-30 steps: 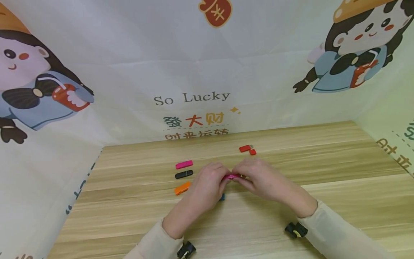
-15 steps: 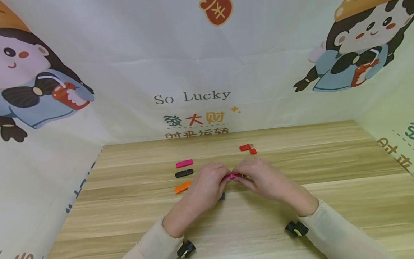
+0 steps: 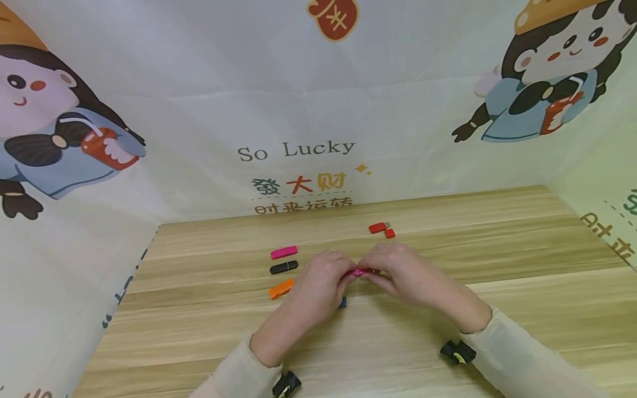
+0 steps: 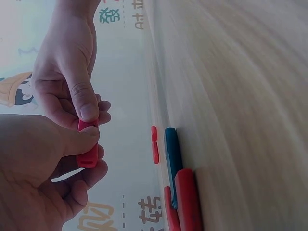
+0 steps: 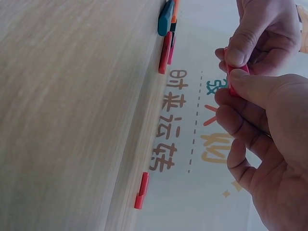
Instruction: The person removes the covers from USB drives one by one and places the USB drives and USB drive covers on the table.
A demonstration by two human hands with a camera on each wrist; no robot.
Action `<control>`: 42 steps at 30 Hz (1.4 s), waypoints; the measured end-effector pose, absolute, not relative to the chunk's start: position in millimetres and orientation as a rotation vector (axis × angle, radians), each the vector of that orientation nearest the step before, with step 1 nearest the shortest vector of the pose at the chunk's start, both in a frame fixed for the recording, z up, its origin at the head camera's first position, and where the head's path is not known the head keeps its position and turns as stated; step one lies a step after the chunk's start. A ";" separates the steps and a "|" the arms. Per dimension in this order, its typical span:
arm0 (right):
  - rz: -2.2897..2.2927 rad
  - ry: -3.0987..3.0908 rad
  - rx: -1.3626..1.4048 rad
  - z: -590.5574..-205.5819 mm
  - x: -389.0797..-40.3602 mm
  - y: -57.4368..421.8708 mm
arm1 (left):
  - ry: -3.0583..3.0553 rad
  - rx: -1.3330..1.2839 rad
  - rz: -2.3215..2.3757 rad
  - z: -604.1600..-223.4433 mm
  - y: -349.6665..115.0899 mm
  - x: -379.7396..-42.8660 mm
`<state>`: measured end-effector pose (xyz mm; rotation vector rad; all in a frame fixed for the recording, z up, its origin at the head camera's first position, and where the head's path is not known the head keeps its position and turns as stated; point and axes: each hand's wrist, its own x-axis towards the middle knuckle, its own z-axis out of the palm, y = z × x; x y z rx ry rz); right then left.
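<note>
A pink-red USB stick (image 3: 357, 272) is held between both hands over the middle of the wooden table (image 3: 497, 232). My left hand (image 3: 320, 282) pinches one end between thumb and fingers. The other end is gripped the same way by my right hand (image 3: 403, 273). From the left wrist, the held stick (image 4: 87, 156) shows a small slot at its end, with the two thumbs pressing on its face. Below the left hand, a blue USB stick (image 3: 343, 302) is mostly hidden in the head view. Next to it in the left wrist view lies a red stick (image 4: 188, 199).
To the left lie a pink stick (image 3: 284, 252), a black stick (image 3: 283, 267) and an orange stick (image 3: 281, 288). Farther back is a red USB stick (image 3: 377, 228), its metal plug bare, beside its red cap (image 3: 390, 233). A printed cloth (image 3: 209, 121) encloses the table.
</note>
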<state>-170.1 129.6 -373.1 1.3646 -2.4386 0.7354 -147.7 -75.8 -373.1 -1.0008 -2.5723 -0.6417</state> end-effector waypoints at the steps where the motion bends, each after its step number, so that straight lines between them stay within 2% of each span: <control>1: 0.738 -2.439 1.365 -373.0 -169.9 129.6 | -2.572 -1.000 -0.644 -373.1 -75.9 -147.5; 42: 0.720 -2.378 1.319 -376.0 -168.4 124.6 | -2.575 -0.975 -0.631 -370.7 -76.8 -145.2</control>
